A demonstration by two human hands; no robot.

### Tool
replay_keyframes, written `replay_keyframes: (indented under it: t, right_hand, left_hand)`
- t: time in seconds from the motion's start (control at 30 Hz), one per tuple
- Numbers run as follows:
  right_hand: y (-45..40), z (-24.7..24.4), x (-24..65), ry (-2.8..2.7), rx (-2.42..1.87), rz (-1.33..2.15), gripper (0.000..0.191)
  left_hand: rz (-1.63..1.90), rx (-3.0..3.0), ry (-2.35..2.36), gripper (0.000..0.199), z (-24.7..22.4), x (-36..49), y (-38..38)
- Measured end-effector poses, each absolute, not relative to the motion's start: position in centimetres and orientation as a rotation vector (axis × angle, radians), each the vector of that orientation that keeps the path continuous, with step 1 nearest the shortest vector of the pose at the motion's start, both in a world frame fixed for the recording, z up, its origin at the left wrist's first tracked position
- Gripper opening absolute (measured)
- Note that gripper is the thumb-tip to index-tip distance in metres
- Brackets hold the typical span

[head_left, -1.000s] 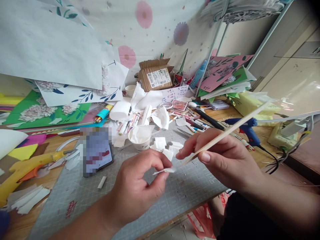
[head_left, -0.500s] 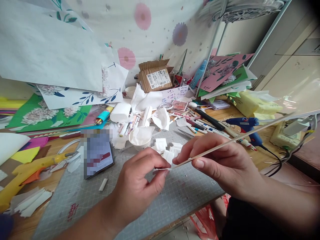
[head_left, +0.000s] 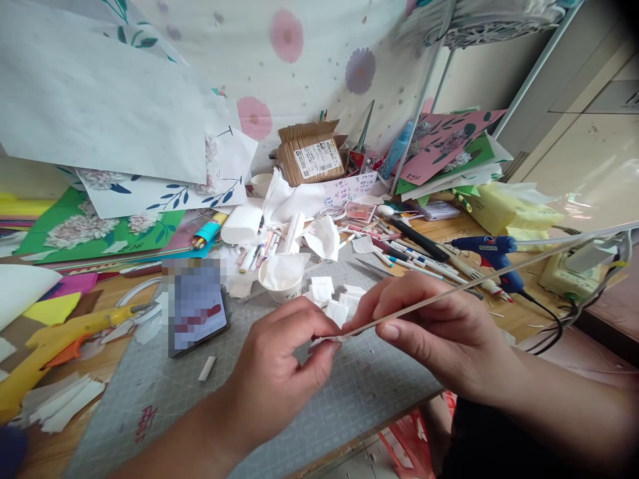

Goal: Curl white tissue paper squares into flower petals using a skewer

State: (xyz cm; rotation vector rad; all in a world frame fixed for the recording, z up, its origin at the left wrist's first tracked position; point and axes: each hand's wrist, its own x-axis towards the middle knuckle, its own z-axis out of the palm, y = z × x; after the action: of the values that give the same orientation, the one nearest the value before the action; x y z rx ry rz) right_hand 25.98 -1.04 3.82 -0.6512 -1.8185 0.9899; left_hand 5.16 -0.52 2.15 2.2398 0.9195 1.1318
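Note:
A small piece of white paper [head_left: 324, 340] is pinched between the thumb and fingers of my left hand [head_left: 287, 356]. My right hand [head_left: 439, 326] grips a long thin pale stick [head_left: 449, 291], which slants up to the right. The stick's lower end meets the paper at my left fingertips; the exact contact is hidden by the fingers. Just beyond my hands, several white paper squares [head_left: 322, 289] lie on the grey cutting mat [head_left: 200, 406]. A paper cup [head_left: 282, 283] with white paper in it stands behind my left hand.
To the left are a phone [head_left: 197, 309] and a yellow glue gun [head_left: 70, 329]. A blue glue gun [head_left: 486, 249] with a cord lies at right, near a power strip [head_left: 572, 269]. Behind are pens [head_left: 409, 256], a cardboard box [head_left: 312, 156] and floral paper sheets [head_left: 449, 143].
The stick's lower end has shifted slightly at my left fingertips, and my right thumb has moved a little left. Both hands keep their hold.

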Motion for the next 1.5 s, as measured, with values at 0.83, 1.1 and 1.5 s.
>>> replay_keyframes:
  t: [0.83, 1.1, 1.5]
  right_hand:
    - [-1.02, 3.94, 26.08, -1.817, -0.611, 1.063, 0.009]
    - [-0.96, 3.91, 26.05, -1.859, -0.608, 0.988, 0.008]
    - [-0.87, 3.84, 26.35, -1.864, -0.677, 0.949, 0.006]
  left_hand:
    - [1.017, 2.191, 0.816, 0.016, 2.11, 4.69, -0.48]
    - [0.995, 2.216, 0.843, 0.016, 1.93, 4.55, -0.43]
    - [0.970, 2.191, 0.904, 0.014, 2.01, 4.75, -0.31]
